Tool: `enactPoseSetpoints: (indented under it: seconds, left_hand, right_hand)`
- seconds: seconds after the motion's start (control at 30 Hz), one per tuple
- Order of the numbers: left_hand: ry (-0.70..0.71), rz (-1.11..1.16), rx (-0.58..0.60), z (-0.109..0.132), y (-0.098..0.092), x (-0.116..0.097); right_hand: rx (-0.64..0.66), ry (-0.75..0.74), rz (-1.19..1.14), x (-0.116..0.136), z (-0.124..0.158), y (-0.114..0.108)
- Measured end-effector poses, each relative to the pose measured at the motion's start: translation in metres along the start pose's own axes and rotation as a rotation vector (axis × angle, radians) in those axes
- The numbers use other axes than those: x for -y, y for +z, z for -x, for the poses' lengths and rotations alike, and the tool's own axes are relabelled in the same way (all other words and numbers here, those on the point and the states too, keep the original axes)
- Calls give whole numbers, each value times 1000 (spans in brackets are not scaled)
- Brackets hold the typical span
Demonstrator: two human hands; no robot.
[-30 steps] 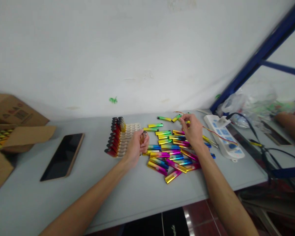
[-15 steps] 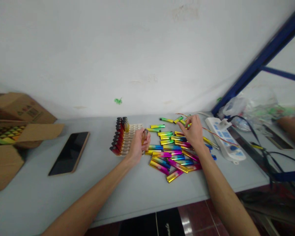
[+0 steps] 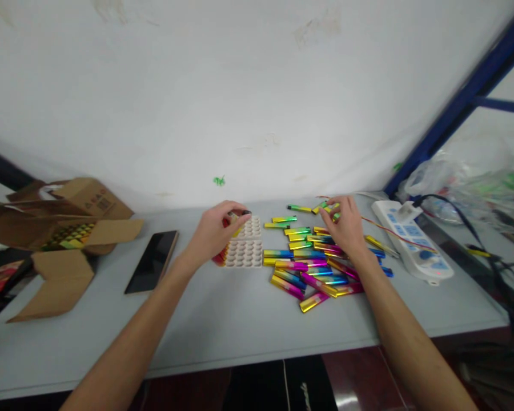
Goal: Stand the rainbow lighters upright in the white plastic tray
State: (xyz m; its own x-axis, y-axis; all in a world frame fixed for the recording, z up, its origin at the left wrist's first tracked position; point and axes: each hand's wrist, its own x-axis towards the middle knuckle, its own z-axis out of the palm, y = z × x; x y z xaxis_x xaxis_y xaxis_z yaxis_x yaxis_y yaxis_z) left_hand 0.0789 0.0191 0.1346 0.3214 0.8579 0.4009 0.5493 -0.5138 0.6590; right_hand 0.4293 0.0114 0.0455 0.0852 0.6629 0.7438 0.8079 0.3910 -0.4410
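My left hand (image 3: pixel 214 231) is closed on a lighter (image 3: pixel 238 218) and holds it over the far left part of a white tray with round holes (image 3: pixel 246 253). Several red and dark lighters stand in the tray's left rows, mostly hidden behind this hand. My right hand (image 3: pixel 345 225) reaches over a heap of shiny multicoloured lighters (image 3: pixel 312 262) spread on the grey table (image 3: pixel 223 325), its fingers pinched on a yellow-green lighter (image 3: pixel 332 210) at the heap's far edge.
A black phone (image 3: pixel 152 261) lies left of the tray. An open cardboard box (image 3: pixel 64 228) with coloured contents sits at the far left. A white power strip (image 3: pixel 415 240) with cables lies to the right, beside a blue frame (image 3: pixel 454 103) and plastic bags.
My left hand has moved with its lighter from the tray's right edge to over the tray's far left rows. My right hand stays at the heap's far edge. The view has shifted left.
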Motion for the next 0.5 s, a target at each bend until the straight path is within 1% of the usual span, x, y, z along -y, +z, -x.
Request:
enactPoseSetpoints:
  seconds: [0.07,0.17,0.23,0.3,0.4,0.5]
  left_hand:
    - [-25,-41,7,-6,-17,13]
    - [-70,-107,60,-12,-31,31]
    - [-47,-180,107,-15,-35,39]
    - [18,-268,144,-17,-35,44]
    - [96,-367,183,-20,-35,44]
    - [111,-419,240,-24,-36,41]
  right_hand:
    - [7,8,-14,0,0,1]
    - [21,20,-30,2,0,0]
    - [27,26,-31,3,0,-1]
    - [29,36,-29,5,0,-2]
    - [29,42,-34,6,-2,-4]
    - [28,52,-44,6,-2,-4]
